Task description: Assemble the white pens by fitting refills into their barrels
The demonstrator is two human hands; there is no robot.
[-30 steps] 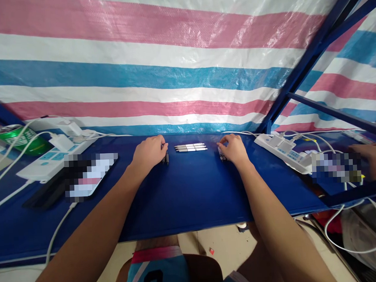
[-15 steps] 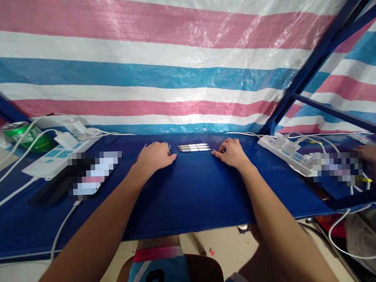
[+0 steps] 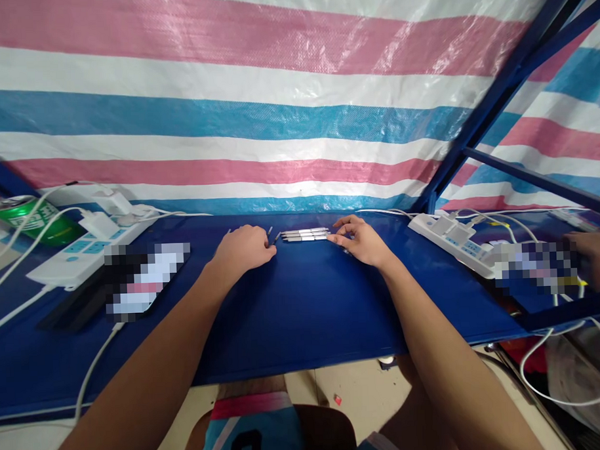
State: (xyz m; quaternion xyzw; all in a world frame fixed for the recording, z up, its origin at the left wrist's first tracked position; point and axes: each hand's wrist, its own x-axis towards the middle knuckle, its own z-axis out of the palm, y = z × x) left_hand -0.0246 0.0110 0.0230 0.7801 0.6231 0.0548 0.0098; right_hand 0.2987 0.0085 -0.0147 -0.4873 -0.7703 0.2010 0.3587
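Three white pens (image 3: 304,235) lie side by side at the back of the blue table (image 3: 303,303). My left hand (image 3: 244,248) rests on the table just left of them, fingers curled, its fingertips near small dark pen parts (image 3: 271,234). My right hand (image 3: 359,239) is at the pens' right end, fingers apart, its fingertips touching or almost touching them. Whatever lies under either palm is hidden.
A white power strip (image 3: 79,255) with chargers and a phone (image 3: 129,283) lie at the left, with a green can (image 3: 31,218) behind. Another power strip (image 3: 452,236) and cables sit at the right, where another person's hand (image 3: 596,257) shows. A striped tarp hangs behind.
My right hand has moved left to the pens' right end. My left hand has shifted slightly right and lies lower, uncovering the small dark parts beside it.
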